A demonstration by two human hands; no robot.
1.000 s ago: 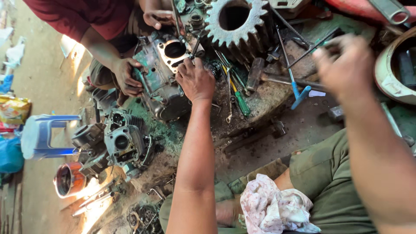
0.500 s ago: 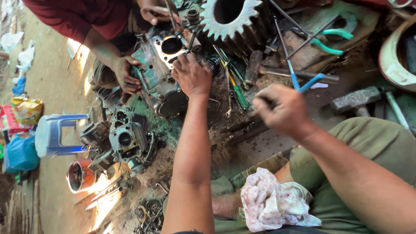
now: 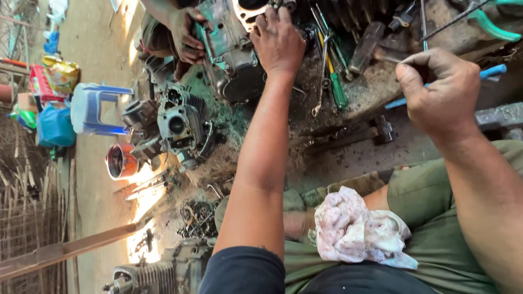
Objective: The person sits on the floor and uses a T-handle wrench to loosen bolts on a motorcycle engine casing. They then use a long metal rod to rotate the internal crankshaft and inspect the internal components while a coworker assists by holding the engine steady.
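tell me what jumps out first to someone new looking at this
The left hand presses on a grimy grey metal engine block at top centre, which another person's hand also grips. The right hand closes on a blue-handled tool at right; a stained white-and-pink rag lies on the lap.

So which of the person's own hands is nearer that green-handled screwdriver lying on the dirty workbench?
Left. The left hand rests on the engine block just beside the green-handled screwdriver; the right hand is farther off, gripping a blue-handled tool.
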